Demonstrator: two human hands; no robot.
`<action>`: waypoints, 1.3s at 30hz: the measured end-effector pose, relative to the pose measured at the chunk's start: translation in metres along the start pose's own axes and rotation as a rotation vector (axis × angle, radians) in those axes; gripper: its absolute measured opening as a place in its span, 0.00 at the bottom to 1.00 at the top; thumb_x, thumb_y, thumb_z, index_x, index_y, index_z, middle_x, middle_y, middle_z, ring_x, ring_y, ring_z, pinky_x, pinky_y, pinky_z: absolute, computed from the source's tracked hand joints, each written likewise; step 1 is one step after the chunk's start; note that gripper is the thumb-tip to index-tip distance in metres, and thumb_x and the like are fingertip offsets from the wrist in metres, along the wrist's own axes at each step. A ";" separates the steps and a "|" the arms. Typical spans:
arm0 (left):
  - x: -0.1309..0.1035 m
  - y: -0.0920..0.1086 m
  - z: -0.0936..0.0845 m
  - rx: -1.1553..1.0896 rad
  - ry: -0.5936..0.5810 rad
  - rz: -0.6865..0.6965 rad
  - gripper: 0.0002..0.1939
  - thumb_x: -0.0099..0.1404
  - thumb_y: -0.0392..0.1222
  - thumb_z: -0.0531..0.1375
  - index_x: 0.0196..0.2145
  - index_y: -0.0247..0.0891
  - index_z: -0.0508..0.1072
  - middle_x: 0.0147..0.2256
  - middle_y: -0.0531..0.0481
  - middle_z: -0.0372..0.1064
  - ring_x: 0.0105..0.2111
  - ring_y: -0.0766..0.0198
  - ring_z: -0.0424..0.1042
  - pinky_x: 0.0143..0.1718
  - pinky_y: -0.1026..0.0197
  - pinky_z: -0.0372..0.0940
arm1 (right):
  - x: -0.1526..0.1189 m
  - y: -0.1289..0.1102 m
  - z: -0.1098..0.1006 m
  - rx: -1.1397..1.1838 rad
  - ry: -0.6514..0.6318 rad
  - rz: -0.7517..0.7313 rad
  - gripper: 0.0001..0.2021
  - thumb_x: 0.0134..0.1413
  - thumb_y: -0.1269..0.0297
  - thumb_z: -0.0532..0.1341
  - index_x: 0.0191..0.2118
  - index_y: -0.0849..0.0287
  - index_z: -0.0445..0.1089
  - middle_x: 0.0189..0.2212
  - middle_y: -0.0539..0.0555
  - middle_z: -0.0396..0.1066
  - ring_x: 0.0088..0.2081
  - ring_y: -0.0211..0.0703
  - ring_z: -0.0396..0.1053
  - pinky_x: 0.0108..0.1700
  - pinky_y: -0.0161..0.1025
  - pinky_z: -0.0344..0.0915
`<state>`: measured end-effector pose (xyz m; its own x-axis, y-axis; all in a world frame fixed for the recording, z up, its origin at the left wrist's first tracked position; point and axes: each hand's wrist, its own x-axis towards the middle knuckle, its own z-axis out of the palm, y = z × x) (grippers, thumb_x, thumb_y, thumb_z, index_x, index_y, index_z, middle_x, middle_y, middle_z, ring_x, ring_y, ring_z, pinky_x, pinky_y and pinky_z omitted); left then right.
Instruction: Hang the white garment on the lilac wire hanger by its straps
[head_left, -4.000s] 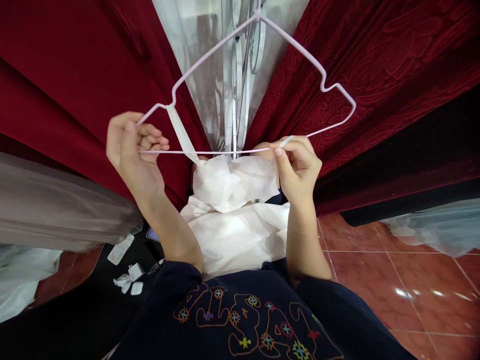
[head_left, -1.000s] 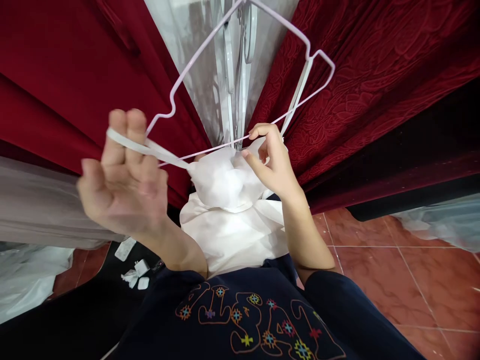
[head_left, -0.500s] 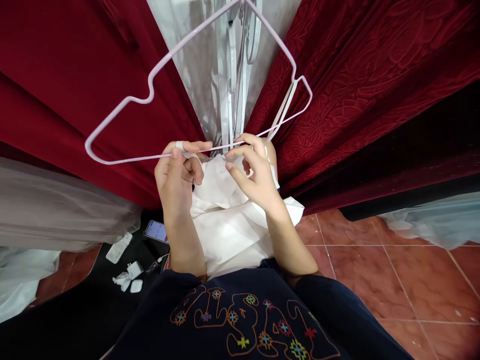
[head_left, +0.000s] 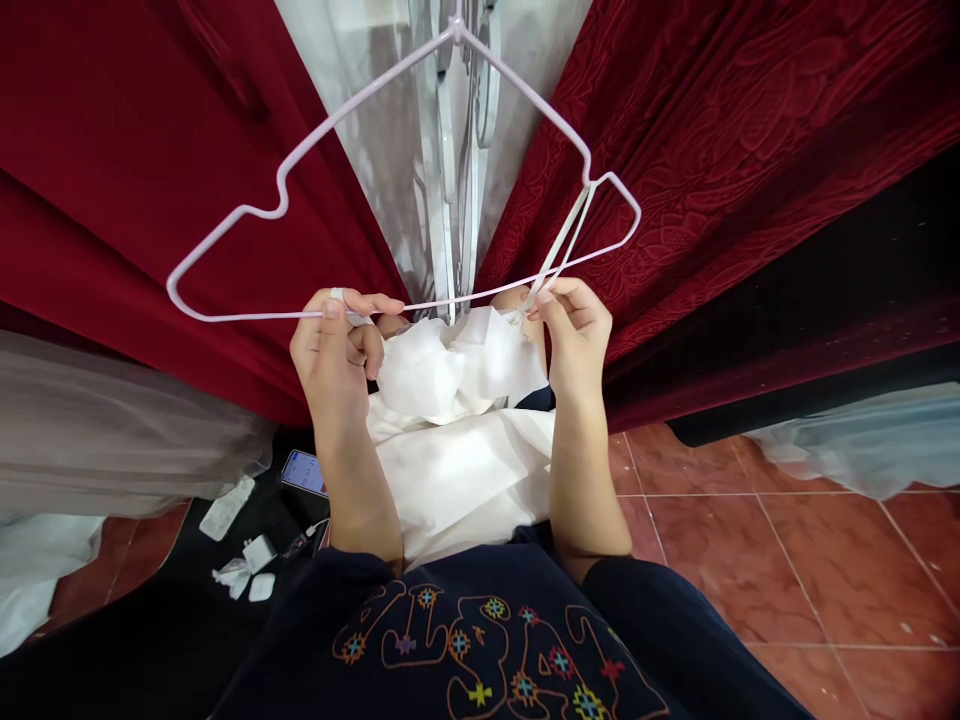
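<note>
A pale pink clothes hanger (head_left: 279, 190) hangs in front of me, its lower bar level with my hands. My left hand (head_left: 330, 345) is closed on the left part of that bar, with a white strip across its index finger. White cloth (head_left: 442, 370), apparently a garment with thin straps, lies across my lap below the bar. One white strap (head_left: 561, 238) is looped over the hanger's right notch and runs down past the bar. My right hand (head_left: 577, 325) pinches this strap near its lower end, by the bar.
Red curtains (head_left: 750, 150) flank both sides, with white metal bars (head_left: 450, 190) between them. On a black surface at lower left lie a phone (head_left: 304, 472), a white charger (head_left: 259, 552) and small white items. Red floor tiles (head_left: 720, 560) show at right.
My right hand has moved right from the middle of the bar and now pinches the strap. The hanger sits slightly lower in view. My left hand keeps its hold on the bar.
</note>
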<state>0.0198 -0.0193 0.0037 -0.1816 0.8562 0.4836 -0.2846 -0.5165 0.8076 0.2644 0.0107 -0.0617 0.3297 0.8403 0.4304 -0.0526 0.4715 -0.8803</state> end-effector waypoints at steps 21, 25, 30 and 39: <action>0.006 -0.014 0.000 0.028 0.094 -0.106 0.23 0.79 0.59 0.65 0.33 0.40 0.72 0.33 0.48 0.80 0.15 0.74 0.54 0.15 0.64 0.50 | 0.006 -0.046 -0.025 0.065 -0.205 0.077 0.14 0.53 0.49 0.76 0.34 0.53 0.79 0.25 0.47 0.71 0.25 0.32 0.61 0.27 0.36 0.57; 0.008 -0.013 0.000 0.008 0.082 -0.143 0.23 0.79 0.59 0.66 0.32 0.40 0.71 0.31 0.50 0.78 0.14 0.74 0.51 0.14 0.65 0.47 | 0.039 -0.081 -0.034 0.156 -0.176 -0.066 0.23 0.40 0.43 0.81 0.41 0.48 0.86 0.27 0.51 0.72 0.21 0.33 0.56 0.19 0.40 0.47; 0.009 -0.008 -0.003 0.012 0.057 -0.135 0.23 0.77 0.59 0.67 0.32 0.39 0.73 0.31 0.49 0.78 0.14 0.75 0.48 0.14 0.65 0.44 | 0.069 -0.097 -0.059 -0.237 0.023 -0.005 0.33 0.75 0.44 0.39 0.53 0.45 0.81 0.68 0.48 0.72 0.48 0.39 0.81 0.31 0.38 0.67; 0.009 -0.020 -0.005 -0.033 0.011 -0.099 0.22 0.73 0.61 0.70 0.34 0.39 0.76 0.34 0.46 0.82 0.14 0.74 0.50 0.14 0.64 0.40 | 0.026 -0.070 -0.060 0.364 0.424 -0.240 0.16 0.69 0.64 0.58 0.35 0.50 0.84 0.33 0.51 0.77 0.21 0.30 0.62 0.20 0.34 0.58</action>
<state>0.0196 -0.0013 -0.0096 -0.1616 0.9031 0.3978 -0.3325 -0.4294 0.8397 0.3336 -0.0165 -0.0012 0.7152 0.5545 0.4254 -0.2243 0.7586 -0.6117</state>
